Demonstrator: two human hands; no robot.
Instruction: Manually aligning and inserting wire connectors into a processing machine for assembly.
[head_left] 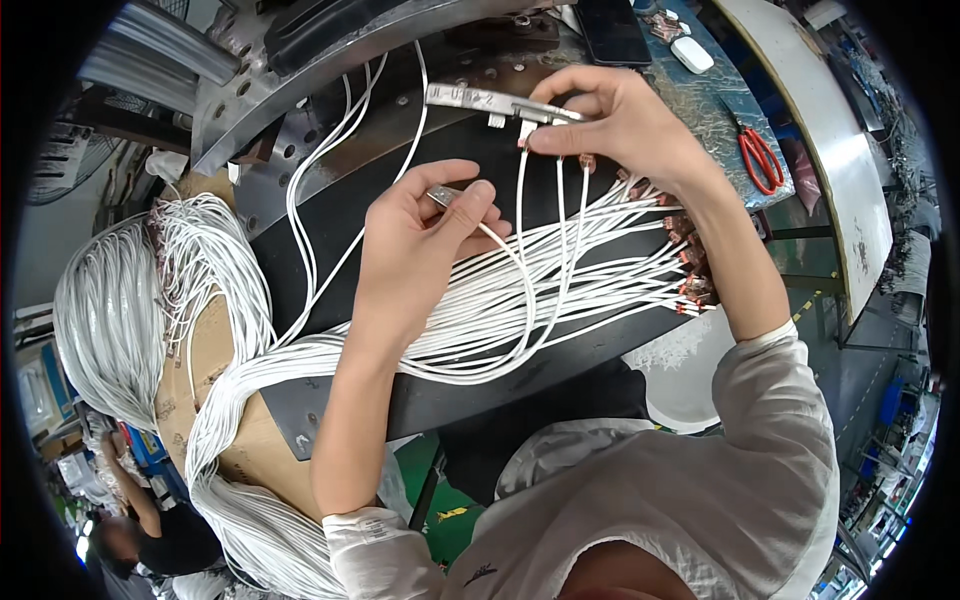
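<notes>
My right hand (605,120) grips a flat metal bar (470,98) with printed marks, thumb below and fingers behind it. White cables (562,210) hang from the bar's underside, with small white and copper-coloured pieces at their ends. Beside it on the left, my left hand (420,225) pinches the end of a white cable between thumb and forefinger, with a small silvery metal piece (442,197) showing there. Beneath both hands a thick bundle of white cables (460,310) lies across the dark work surface, copper-coloured ends (695,285) at the right.
A metal machine frame (300,95) stands at the back left. More coiled cables (110,310) hang over a cardboard box (270,440). Red-handled scissors (760,160), a phone (612,32) and a white case (691,55) lie at the far right. Another person (170,530) is at the lower left.
</notes>
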